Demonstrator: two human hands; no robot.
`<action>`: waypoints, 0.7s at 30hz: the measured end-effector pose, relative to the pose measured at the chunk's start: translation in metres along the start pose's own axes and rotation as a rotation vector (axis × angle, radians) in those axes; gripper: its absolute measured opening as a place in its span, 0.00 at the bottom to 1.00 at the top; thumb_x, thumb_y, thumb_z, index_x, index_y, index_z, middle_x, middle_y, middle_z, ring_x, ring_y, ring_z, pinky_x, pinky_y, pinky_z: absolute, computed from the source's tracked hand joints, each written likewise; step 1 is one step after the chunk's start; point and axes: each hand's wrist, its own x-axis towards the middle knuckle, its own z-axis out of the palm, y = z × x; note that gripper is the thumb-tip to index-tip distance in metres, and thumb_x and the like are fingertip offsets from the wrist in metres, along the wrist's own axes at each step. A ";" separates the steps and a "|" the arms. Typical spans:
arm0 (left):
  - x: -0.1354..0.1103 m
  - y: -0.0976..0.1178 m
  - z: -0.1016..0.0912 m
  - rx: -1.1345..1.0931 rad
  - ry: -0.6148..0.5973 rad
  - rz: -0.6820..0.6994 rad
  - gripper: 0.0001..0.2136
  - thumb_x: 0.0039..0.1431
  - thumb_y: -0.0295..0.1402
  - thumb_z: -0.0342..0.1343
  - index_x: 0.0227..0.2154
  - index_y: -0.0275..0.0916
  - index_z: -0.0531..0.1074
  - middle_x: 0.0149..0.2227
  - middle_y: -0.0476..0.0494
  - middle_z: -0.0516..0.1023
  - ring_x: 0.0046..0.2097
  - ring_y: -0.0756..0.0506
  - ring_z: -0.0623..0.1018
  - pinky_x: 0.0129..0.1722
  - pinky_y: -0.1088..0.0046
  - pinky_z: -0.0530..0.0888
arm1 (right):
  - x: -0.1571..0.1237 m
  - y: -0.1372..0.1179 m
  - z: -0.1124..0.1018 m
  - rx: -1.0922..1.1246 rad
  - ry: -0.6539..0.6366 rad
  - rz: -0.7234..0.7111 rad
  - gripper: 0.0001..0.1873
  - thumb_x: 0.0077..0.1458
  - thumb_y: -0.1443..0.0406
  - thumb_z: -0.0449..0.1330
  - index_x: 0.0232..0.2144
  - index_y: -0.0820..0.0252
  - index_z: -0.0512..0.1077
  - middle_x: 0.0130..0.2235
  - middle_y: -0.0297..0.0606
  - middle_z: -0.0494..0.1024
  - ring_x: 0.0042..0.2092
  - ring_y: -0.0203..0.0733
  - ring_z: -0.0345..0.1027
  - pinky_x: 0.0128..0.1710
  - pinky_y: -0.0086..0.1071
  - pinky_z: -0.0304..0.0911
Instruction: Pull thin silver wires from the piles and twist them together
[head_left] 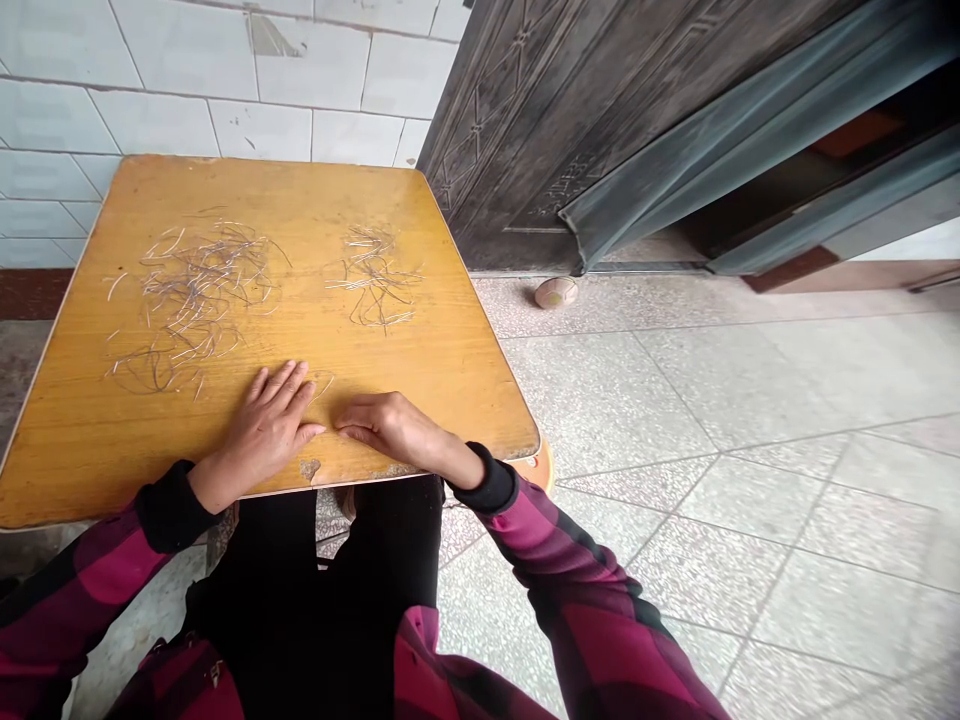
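Note:
My left hand (pixel 274 425) lies flat on the yellow wooden table (pixel 465 400), fingers stretched out. Close beside its index finger is a thin bent wire (pixel 324 384); whether part of it runs under the palm I cannot see. My right hand (pixel 386 425) rests on the tabletop a little to the right, its fingers curled and pressed together. What those fingertips hold, if anything, is hidden. Beyond my left hand spreads a large loose pile of thin wires (pixel 206 280). A smaller wire pile (pixel 375 275) sits farther off, beyond my right hand.
A white tiled wall (pixel 315 75) stands behind the table. To the right are a dark carved door (pixel 510 150) and a grey-green curtain (pixel 645 200). A round pale object (pixel 556 292) lies on the tiled floor (pixel 637 400). An orange stool edge (pixel 546 465) shows under the table corner.

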 end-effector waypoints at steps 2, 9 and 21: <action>-0.001 -0.001 0.002 0.008 -0.010 0.014 0.24 0.65 0.40 0.52 0.59 0.30 0.65 0.65 0.26 0.61 0.67 0.31 0.60 0.63 0.41 0.56 | 0.000 0.002 0.004 -0.048 0.039 0.029 0.08 0.63 0.66 0.58 0.35 0.61 0.77 0.35 0.39 0.76 0.35 0.37 0.69 0.33 0.28 0.61; 0.000 -0.001 0.001 0.010 -0.013 -0.010 0.28 0.66 0.41 0.51 0.63 0.29 0.58 0.64 0.25 0.61 0.66 0.32 0.61 0.63 0.41 0.55 | 0.012 0.012 -0.007 0.052 -0.011 0.214 0.04 0.53 0.68 0.65 0.28 0.61 0.74 0.32 0.32 0.73 0.32 0.32 0.65 0.32 0.27 0.55; 0.002 -0.001 -0.002 -0.049 0.064 -0.009 0.30 0.63 0.41 0.55 0.63 0.30 0.57 0.61 0.23 0.66 0.64 0.32 0.66 0.63 0.44 0.58 | 0.061 0.025 -0.026 -0.108 -0.028 0.355 0.05 0.53 0.64 0.64 0.31 0.62 0.74 0.33 0.36 0.73 0.32 0.34 0.63 0.31 0.28 0.52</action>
